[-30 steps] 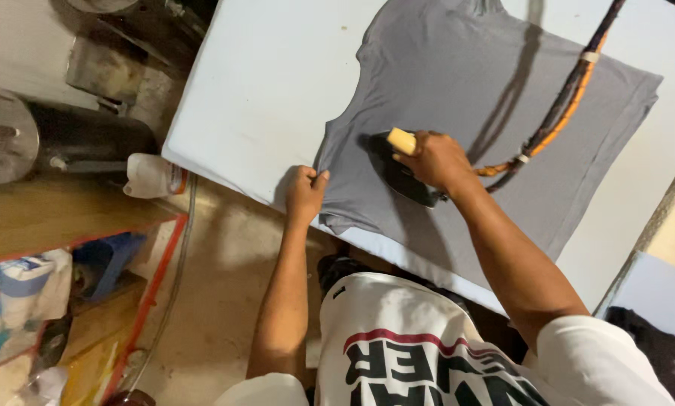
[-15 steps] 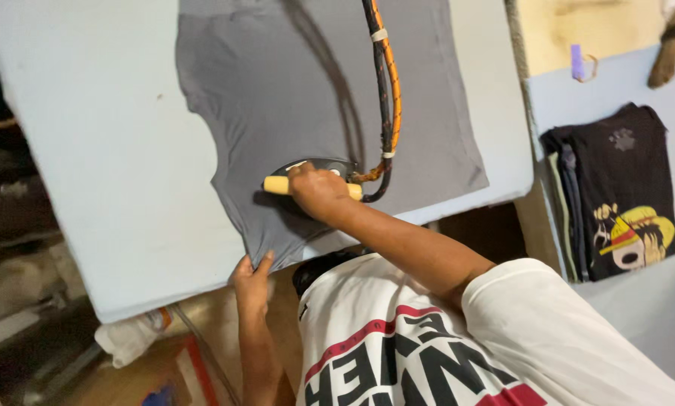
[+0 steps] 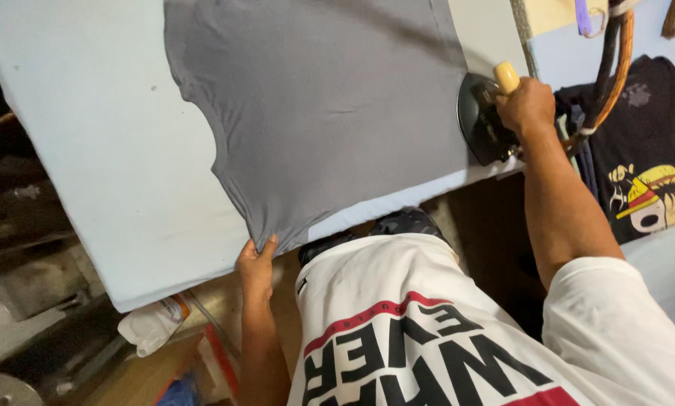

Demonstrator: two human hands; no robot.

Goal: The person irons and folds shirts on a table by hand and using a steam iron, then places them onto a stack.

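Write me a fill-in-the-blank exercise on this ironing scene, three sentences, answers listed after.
1. The right hand grips the yellow handle of a dark ____ at the right edge of the pale blue ironing board.
2. The left hand pinches the near edge of a ____ T-shirt spread flat on the board.
3. A folded ____ T-shirt with a cartoon print lies to the right of the board.

Missing words: iron; grey; black

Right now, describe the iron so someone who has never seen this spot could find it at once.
Start at the pale blue ironing board with the grey T-shirt spread on it. Go to the board's right edge, just past the shirt: the iron sits there under the right hand. It alone is dark metal with a yellow handle.
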